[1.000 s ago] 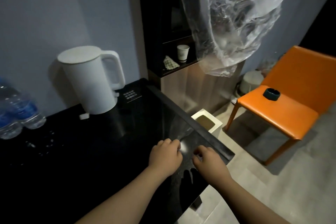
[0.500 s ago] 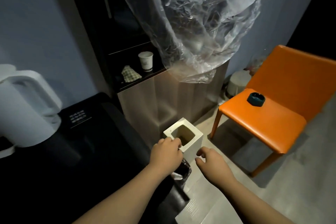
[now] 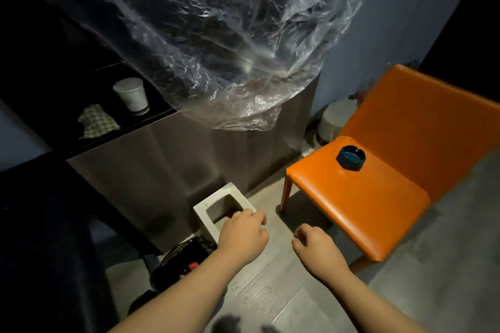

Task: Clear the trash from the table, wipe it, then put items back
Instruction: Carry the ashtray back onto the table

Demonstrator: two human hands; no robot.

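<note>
Table (image 3: 40,224) sits as a dark slab at the left edge of my feed, its top mostly out of view. A crumpled clear plastic sheet (image 3: 230,43) hangs across the upper frame, and the orange chair (image 3: 378,197) stands to the right. On the floor between table and chair stands the white bin (image 3: 200,209), with a black-bagged bin (image 3: 186,254) just beside it, tucked partly under the table.

The left hand (image 3: 242,235) hovers over the white bin's near rim with its fingers clenched. I cannot tell whether any trash is inside the fist, since the palm faces away from me. The right hand (image 3: 318,254) hangs above bare floor, fingers loosely curled, and nothing shows in it. A dark ashtray (image 3: 351,157) rests on the chair seat. A paper cup (image 3: 131,94) and a checked cloth (image 3: 97,121) wait on the shelf.

I judge the step to be dropping swept-up scraps. To do it well, I would bring the fist squarely over the opening, low, before letting the fingers go. I would then brush the palm clean above the bin, not above the floor.

A second ago both hands were pressed to the table's corner, with the kettle and bottles in view. Now the view has swung down and right, the kettle is gone, and both hands have left the tabletop.
</note>
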